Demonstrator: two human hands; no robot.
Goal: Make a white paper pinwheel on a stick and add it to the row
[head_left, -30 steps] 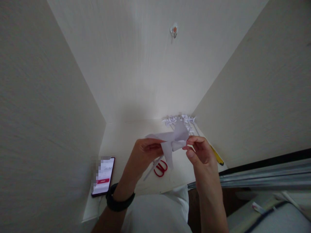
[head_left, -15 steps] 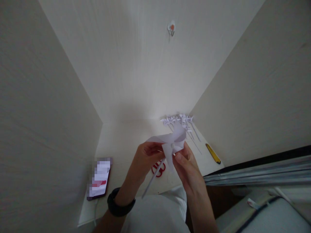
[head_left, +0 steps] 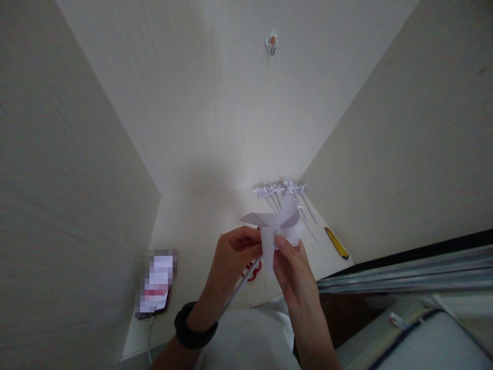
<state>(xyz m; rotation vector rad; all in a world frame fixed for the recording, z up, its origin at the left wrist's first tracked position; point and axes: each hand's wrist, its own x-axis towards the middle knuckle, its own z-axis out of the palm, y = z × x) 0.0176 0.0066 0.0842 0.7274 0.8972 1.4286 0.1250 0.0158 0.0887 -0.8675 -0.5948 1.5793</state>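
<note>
A white paper pinwheel [head_left: 276, 222] with curled blades is held up between my two hands, above the desk. My left hand [head_left: 238, 252] is closed behind its left side, fingers pinching near where the white stick [head_left: 243, 281] meets the blades. That stick slants down toward my body. My right hand [head_left: 291, 264] grips the pinwheel from the right, its thumb pressed at the centre and the other fingers behind the paper. Partly hidden below my left hand lie scissors with red handles [head_left: 252, 271].
Several finished-looking paper pinwheels [head_left: 279, 188] lie at the desk's back right corner. A yellow cutter knife [head_left: 336, 243] is by the right wall. At left lies a phone [head_left: 157, 283] with a cable. Walls enclose the desk [head_left: 192, 226]; a hook [head_left: 271, 43] hangs on the back one.
The right thumb has moved up onto the pinwheel's centre. The pinwheel has shifted slightly right and its blades have turned a little. The left hand keeps its pinch.
</note>
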